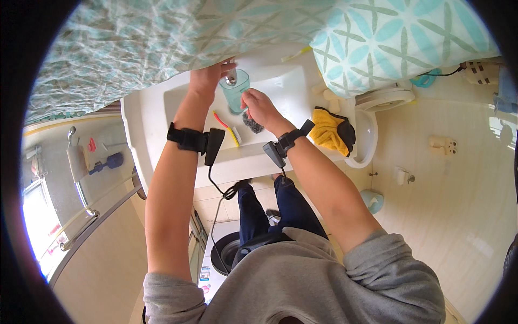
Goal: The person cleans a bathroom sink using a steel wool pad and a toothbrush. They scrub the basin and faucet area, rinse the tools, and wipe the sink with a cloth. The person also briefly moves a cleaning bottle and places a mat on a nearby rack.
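A clear teal plastic jug (234,100) stands tilted in the white sink (178,102), its mouth under the chrome faucet (232,80). My right hand (261,110) is closed round the jug's handle. Beside the faucet is my left hand (208,80), fingers stretched out over its top; the patterned cloth partly hides them, and I cannot tell whether they touch the metal. A red and yellow scrub brush (229,129) lies in the sink, nearer to me. Just below my right hand sits a dark grey scouring pad (252,123).
Patterned teal and white cloth (377,43) hangs along the far side. At the counter's right end lies a yellow and grey towel (330,132), near a toilet (367,135). A washing machine (218,270) stands by my legs. A cable (218,216) hangs from my wristbands.
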`<state>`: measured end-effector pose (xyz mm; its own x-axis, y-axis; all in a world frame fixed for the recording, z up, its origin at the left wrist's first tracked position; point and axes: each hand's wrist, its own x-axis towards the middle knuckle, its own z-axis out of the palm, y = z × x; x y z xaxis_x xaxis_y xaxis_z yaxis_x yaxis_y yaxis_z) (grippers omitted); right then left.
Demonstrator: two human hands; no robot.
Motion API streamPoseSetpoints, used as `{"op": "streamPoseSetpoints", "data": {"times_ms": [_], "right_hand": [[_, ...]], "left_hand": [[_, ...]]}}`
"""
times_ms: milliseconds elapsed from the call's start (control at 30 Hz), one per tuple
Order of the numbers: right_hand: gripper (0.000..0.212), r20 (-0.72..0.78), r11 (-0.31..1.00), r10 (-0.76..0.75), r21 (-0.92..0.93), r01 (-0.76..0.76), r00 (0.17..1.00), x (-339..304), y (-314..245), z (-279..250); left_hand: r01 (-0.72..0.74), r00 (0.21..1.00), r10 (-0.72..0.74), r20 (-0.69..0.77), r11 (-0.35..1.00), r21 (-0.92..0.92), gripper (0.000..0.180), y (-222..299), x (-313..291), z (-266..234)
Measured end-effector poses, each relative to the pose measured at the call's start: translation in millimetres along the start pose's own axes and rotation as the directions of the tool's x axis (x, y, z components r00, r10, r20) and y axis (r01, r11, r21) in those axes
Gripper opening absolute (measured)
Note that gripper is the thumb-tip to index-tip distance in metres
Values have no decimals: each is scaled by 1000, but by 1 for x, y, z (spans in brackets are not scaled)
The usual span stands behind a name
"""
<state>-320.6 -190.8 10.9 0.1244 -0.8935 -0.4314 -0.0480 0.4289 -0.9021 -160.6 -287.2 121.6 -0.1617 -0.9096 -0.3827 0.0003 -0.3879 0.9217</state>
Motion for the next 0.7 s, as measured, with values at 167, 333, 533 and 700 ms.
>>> {"op": "streamPoseSetpoints", "data": {"times_ms": [167, 333, 533, 700], "right_hand": [[39, -35, 1000, 1, -27, -2, 999, 3, 1, 9], [35, -24, 991, -66, -122, 62, 998, 7, 5, 17], [38, -122, 962, -156, -242, 123, 980, 5, 15, 19], [38, -97, 969, -117, -229, 92, 988, 5, 22, 18]], "left_hand": [[-272, 918, 387, 90, 449, 851, 44, -2, -9, 5], [-345, 917, 328, 226, 372, 862, 55, -5, -7, 1], [-365, 923, 246, 295, 326, 872, 60, -7, -1, -11], [-494, 847, 367, 384, 280, 823, 59, -6, 1, -17]]}}
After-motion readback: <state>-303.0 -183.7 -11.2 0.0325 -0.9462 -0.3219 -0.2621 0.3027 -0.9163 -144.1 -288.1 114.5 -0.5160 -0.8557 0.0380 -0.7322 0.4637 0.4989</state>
